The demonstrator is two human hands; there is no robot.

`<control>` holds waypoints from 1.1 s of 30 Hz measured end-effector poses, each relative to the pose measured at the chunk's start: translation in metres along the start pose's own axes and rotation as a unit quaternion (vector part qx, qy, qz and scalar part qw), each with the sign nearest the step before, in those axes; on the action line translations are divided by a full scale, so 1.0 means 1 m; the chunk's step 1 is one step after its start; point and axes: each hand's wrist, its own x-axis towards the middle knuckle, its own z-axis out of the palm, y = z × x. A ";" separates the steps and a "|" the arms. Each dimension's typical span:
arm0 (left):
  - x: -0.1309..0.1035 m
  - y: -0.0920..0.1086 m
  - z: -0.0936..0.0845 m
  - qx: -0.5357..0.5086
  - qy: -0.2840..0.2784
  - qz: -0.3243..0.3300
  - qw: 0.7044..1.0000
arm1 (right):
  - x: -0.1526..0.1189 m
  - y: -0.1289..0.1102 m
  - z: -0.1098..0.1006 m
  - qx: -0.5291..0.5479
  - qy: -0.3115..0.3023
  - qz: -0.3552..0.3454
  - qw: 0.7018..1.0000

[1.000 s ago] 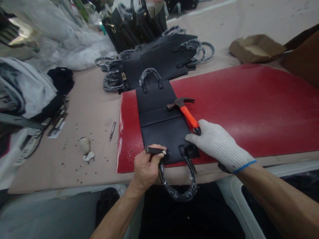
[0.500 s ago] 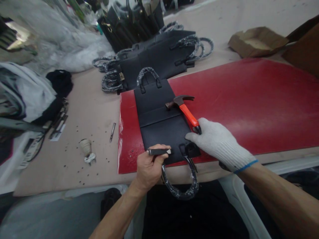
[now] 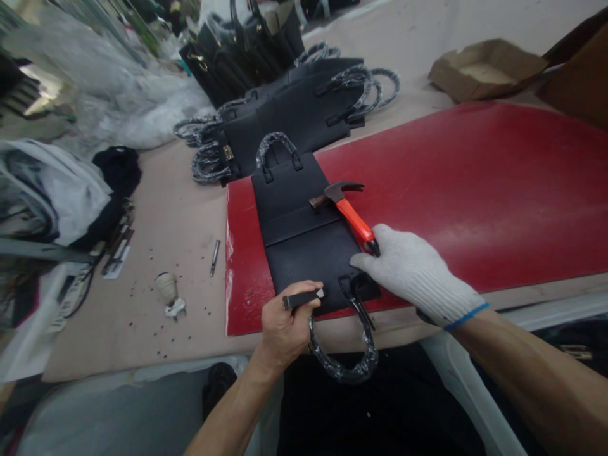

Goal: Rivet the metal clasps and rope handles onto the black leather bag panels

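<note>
My left hand (image 3: 285, 326), bare, is closed around a short dark metal bar (image 3: 300, 299) with a bright slanted end, held above the lower left edge of a black leather bag panel (image 3: 308, 250). My right hand (image 3: 411, 266) wears a white knit glove. It grips the handle of an orange claw hammer (image 3: 351, 215), whose head is over the panel. A plastic-wrapped handle (image 3: 344, 373) at the panel's near end hangs over the table edge, and another wrapped handle (image 3: 275, 140) stands at its far end.
Beneath the panel lies a red board (image 3: 451, 190). To the left are a small metal punch (image 3: 215, 258) and a cone-shaped cream object (image 3: 166, 288) among black specks. Stacked black bag panels (image 3: 285, 114) and standing black bags (image 3: 247, 50) are behind. An open cardboard box (image 3: 487, 69) sits back right.
The metal bar in my left hand has tilted, its bright end now higher than its other end. My right hand and the hammer keep nearly the same place over the panel. The view has shifted slightly.
</note>
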 end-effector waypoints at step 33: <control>0.010 0.005 0.010 0.065 -0.047 -0.009 0.997 | -0.008 0.006 -0.005 0.043 0.041 -0.044 0.997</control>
